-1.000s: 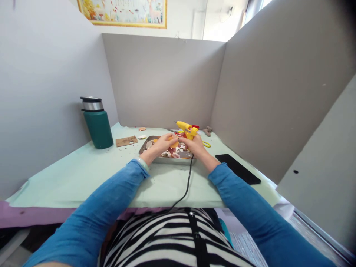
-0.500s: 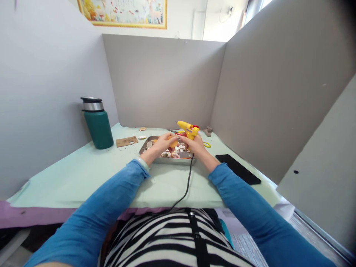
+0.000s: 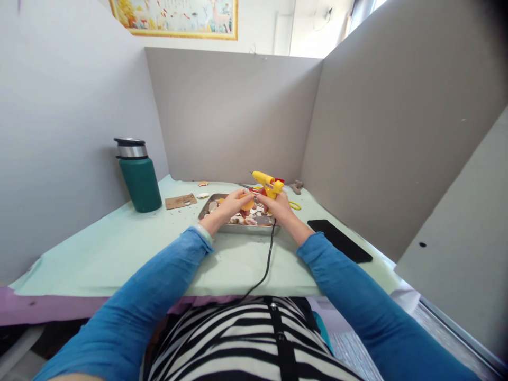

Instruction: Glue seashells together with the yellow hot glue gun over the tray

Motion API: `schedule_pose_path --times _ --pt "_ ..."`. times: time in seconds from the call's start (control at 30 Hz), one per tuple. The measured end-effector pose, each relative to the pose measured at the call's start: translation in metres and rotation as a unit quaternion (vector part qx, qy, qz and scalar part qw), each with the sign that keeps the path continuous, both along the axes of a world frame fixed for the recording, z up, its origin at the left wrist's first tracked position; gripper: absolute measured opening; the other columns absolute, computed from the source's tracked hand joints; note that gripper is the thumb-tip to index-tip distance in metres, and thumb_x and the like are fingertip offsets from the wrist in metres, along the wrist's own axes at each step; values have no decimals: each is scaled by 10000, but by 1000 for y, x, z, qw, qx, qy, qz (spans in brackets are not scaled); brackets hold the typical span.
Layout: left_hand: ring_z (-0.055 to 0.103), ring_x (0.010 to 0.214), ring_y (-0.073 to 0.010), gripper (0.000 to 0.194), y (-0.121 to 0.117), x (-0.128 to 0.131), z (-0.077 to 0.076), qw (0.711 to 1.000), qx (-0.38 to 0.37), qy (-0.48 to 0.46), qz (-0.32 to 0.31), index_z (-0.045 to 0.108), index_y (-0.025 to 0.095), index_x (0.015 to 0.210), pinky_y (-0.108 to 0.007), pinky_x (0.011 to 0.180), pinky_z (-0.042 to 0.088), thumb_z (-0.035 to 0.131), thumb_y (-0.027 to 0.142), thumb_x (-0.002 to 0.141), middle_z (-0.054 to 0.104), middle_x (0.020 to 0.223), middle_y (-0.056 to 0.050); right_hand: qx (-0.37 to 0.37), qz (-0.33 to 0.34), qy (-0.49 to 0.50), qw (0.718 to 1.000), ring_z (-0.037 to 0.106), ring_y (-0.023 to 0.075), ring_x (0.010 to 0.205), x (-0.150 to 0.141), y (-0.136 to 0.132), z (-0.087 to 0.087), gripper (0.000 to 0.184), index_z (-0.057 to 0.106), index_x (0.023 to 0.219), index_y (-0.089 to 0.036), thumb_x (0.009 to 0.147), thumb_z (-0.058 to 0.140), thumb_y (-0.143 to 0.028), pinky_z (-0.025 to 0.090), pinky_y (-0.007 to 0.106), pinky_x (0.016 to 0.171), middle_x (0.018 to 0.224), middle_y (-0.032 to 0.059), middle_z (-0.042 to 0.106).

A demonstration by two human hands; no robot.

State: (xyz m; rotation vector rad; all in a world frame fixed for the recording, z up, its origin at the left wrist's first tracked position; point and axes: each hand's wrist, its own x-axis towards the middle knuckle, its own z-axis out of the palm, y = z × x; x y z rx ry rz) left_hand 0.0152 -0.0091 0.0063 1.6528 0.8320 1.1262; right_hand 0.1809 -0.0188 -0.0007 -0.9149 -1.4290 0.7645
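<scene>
The left hand (image 3: 233, 205) is closed around a round orange piece (image 3: 248, 203), pinching it between thumb and fingers over the tray (image 3: 246, 229). The right hand (image 3: 280, 206) grips a yellow glue gun (image 3: 265, 181), its nozzle pointing away and to the left; the fingertips of the two hands nearly meet. Whether the right fingertips also hold something small cannot be told. The glue gun carries a small label on its side, too small to read. A black cord (image 3: 268, 259) runs from below the right hand over the tabletop (image 3: 130, 254) and past its near edge.

The tray is shallow, metal and rectangular, and contains a jumble of small white, pinkish, brown and orange pieces, partly hidden by the hands. Left of it lies a piece of brown cardboard (image 3: 180, 201) with dark marks that cannot be read, crumbs beside it. Near the cardboard are a white oval piece (image 3: 202, 196) and a flat orange-edged piece (image 3: 203, 183).

A green bottle (image 3: 139, 182) with a steel neck and dark lid stands upright at the left; its contents are hidden, and no brand can be made out. A yellow loop handle (image 3: 295, 205) shows beyond the right hand, and a black flat pad (image 3: 339, 241) lies at the right. The framed picture (image 3: 178, 18) above has tiny, illegible marks.
</scene>
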Motion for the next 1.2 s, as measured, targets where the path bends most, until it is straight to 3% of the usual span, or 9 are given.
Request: schedule_pose_path --times 0.47,0.8,1.0,1.2 --pt "521 460 -85 236 -1 1 1 1000 21 4 19 543 156 819 -209 454 427 649 360 871 576 613 15 13 4 -5 1000 491 116 477 -1 2 -1 284 633 877 -191 659 729 -345 434 268 441 626 -17 562" --pt "516 462 -77 306 -3 -2 1 999 42 9 8 510 167 783 -196 454 407 669 419 851 589 616 15 6 13 -12 1000 487 105 466 -1 -2 2 300 629 887 -182 671 729 -365 420 261 457 611 -29 552" --pt "535 492 -92 291 -1 0 0 999 33 3 12 533 160 811 -209 480 435 658 418 864 585 619 8 10 9 -11 1000 477 112 457 -1 -4 2 287 629 877 -181 700 724 -385 414 255 451 537 -36 530" --pt "575 569 -102 293 2 0 -1 1000 20 -14 13 581 144 876 -199 491 464 678 419 855 605 699 -15 4 19 6 1000 488 111 468 -2 -4 2 315 627 866 -187 686 757 -411 416 248 444 590 -17 578"
